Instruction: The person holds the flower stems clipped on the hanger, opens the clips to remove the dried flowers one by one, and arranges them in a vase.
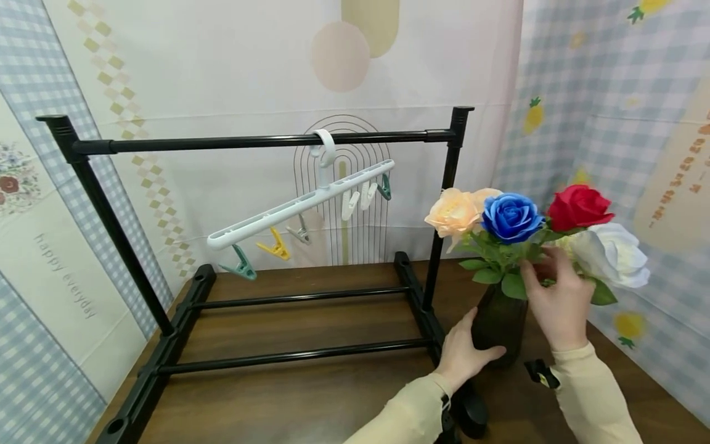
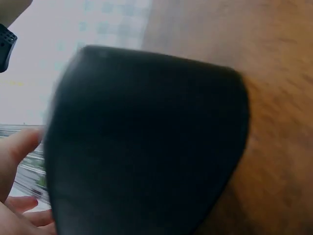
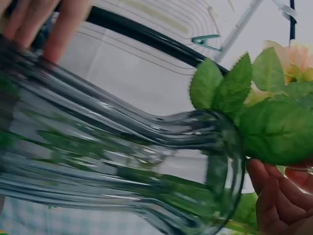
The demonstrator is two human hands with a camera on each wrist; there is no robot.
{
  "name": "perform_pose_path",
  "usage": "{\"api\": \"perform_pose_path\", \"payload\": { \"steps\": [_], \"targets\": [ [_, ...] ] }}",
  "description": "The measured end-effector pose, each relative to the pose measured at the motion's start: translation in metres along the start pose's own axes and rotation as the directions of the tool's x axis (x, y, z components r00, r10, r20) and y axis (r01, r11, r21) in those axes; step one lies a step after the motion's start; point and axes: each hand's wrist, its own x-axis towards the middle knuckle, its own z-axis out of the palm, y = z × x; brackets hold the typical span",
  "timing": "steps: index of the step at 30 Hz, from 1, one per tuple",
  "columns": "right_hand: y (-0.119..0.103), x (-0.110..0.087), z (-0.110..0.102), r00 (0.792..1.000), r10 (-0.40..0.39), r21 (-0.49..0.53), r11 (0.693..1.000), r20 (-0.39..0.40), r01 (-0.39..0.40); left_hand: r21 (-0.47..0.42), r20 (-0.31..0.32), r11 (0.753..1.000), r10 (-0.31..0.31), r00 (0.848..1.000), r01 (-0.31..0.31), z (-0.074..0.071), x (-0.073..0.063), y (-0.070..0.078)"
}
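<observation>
A ribbed clear glass vase (image 3: 132, 147), dark in the head view, stands at the right with artificial roses in it. My left hand (image 1: 465, 351) grips its lower part, thumb and fingers spread round the side. At the vase mouth, my right hand (image 1: 557, 296) has its fingers curled among the stems and leaves (image 3: 279, 134); the fingertips are partly hidden behind foliage. Above the hand are a blue rose (image 1: 511, 217), a red rose (image 1: 579, 208) and a white rose (image 1: 610, 254). Peach roses (image 1: 456, 211) lean to the left.
A black rack (image 1: 266, 142) occupies the brown table (image 1: 310, 401), its right foot (image 1: 468, 410) close to my left wrist. From its bar hangs a white hanger (image 1: 299, 206) with several coloured clips. Patterned cloth (image 1: 638, 148) rises behind and at the right.
</observation>
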Motion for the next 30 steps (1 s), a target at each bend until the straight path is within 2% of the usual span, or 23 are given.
{"api": "perform_pose_path", "payload": {
  "steps": [5,9,13,17,23,30],
  "targets": [
    [0.001,-0.007,0.004,0.997,-0.031,-0.075,0.997,0.072,0.036,-0.014,-0.061,0.999,0.032,0.998,-0.033,0.002,-0.001,-0.006],
    [-0.001,-0.01,0.006,0.993,-0.033,-0.122,0.991,0.117,0.047,-0.034,-0.097,0.999,0.027,0.995,-0.03,0.004,0.0,-0.008],
    [-0.003,-0.012,0.006,0.987,-0.041,-0.118,0.991,0.155,0.06,-0.039,-0.115,0.999,0.014,0.993,-0.019,0.006,0.001,-0.008],
    [-0.003,-0.013,0.004,0.978,-0.045,-0.104,0.992,0.206,0.068,-0.026,-0.122,0.999,0.031,0.992,-0.035,0.006,0.002,-0.008],
    [-0.002,-0.013,0.002,0.961,-0.042,-0.125,0.989,0.275,0.079,0.024,-0.146,0.997,0.075,0.986,-0.072,0.008,0.005,-0.009],
    [-0.001,-0.016,0.002,0.954,-0.068,-0.148,0.982,0.29,0.115,0.156,-0.21,0.982,0.141,0.968,-0.109,0.011,0.004,-0.011]
  ]
}}
